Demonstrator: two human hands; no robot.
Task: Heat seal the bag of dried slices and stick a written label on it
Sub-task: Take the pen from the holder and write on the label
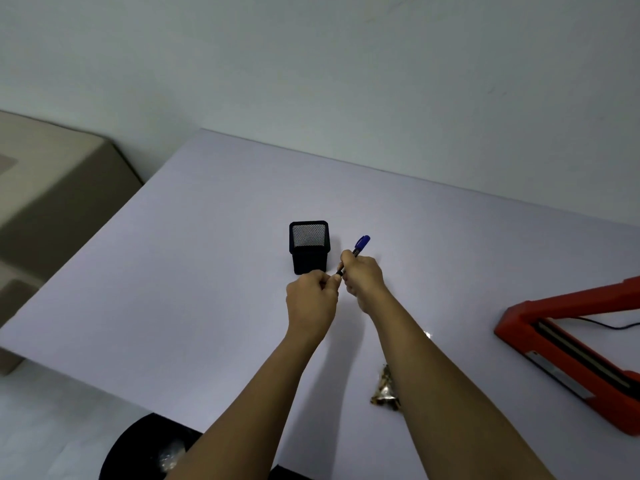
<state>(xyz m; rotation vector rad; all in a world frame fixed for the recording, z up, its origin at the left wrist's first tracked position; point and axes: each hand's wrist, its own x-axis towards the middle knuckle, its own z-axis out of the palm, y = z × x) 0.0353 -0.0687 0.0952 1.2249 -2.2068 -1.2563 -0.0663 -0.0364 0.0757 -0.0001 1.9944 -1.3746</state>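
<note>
My right hand (363, 275) grips a blue marker pen (360, 244) above the middle of the white table (173, 271); its blue end points up and away. My left hand (313, 297) pinches the pen's dark lower end (340, 272) between thumb and fingers. The clear bag of dried slices (384, 389) lies on the table near me, mostly hidden under my right forearm. At the right edge stands the red heat sealer (554, 348), its arm raised. No label is in view.
A black mesh pen holder (309, 247) stands just beyond my left hand. A black cable (609, 325) runs behind the sealer. A round black bin (145, 448) sits below the table's near edge. Beige furniture (59, 188) is at the left.
</note>
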